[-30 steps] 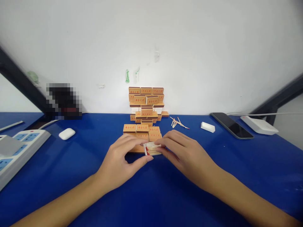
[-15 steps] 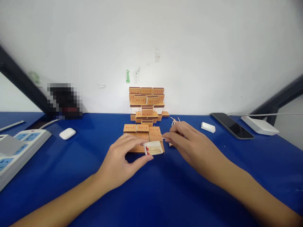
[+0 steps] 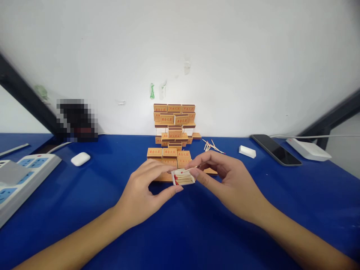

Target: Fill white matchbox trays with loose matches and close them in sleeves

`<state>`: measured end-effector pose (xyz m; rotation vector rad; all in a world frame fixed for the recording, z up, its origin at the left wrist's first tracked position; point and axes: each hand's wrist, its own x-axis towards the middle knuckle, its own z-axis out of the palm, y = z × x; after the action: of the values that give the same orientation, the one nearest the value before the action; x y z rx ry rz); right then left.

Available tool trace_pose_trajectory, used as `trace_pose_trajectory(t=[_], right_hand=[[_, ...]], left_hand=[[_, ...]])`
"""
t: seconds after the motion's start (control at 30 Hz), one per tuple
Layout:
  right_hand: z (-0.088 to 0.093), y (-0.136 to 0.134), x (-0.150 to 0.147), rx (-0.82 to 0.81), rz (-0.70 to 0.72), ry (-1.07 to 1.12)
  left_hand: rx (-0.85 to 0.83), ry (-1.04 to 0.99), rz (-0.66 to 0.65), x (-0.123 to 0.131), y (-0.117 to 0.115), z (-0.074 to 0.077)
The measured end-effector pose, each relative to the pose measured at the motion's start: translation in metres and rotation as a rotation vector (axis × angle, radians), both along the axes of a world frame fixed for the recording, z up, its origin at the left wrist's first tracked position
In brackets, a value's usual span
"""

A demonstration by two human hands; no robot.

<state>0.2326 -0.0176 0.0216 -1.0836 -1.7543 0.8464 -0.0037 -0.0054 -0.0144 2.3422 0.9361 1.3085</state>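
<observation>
Between thumb and fingers, my left hand (image 3: 147,183) grips a white matchbox tray (image 3: 192,182) holding several red-tipped matches. Over the tray's right side, my right hand (image 3: 225,176) pinches a single match (image 3: 188,170), its red head pointing left above the other matches. Just behind the tray lie orange matchboxes (image 3: 170,152) in rows, partly covered by my hands. Farther back, more matchboxes (image 3: 174,133) are built into a tiered stack near the wall. Loose matches (image 3: 212,145) lie in a small heap beyond my right hand, and part of an orange piece (image 3: 210,171) shows beside its fingers.
At the left are a power strip (image 3: 33,180) and a white earbud case (image 3: 80,159). On the right lie a small white block (image 3: 247,151), a black phone (image 3: 277,150) and a white box (image 3: 308,149) by a cable. A wall (image 3: 239,67) rises behind the blue table (image 3: 112,240).
My right hand has moved left and toward me, bringing the match over the tray. The heap of loose matches is more exposed. My left hand stays nearly still.
</observation>
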Motion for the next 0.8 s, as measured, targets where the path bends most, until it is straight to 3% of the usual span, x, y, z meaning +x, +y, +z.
trace_pose_trajectory(t=[0.33, 0.8], right_hand=[[-0.018, 0.003, -0.006, 0.098, -0.061, -0.013], [-0.013, 0.006, 0.004, 0.458, -0.055, -0.327]], left_hand=[[0.015, -0.019, 0.033, -0.001, -0.001, 0.001], [0.039, -0.036, 0.064, 0.000, 0.001, 0.003]])
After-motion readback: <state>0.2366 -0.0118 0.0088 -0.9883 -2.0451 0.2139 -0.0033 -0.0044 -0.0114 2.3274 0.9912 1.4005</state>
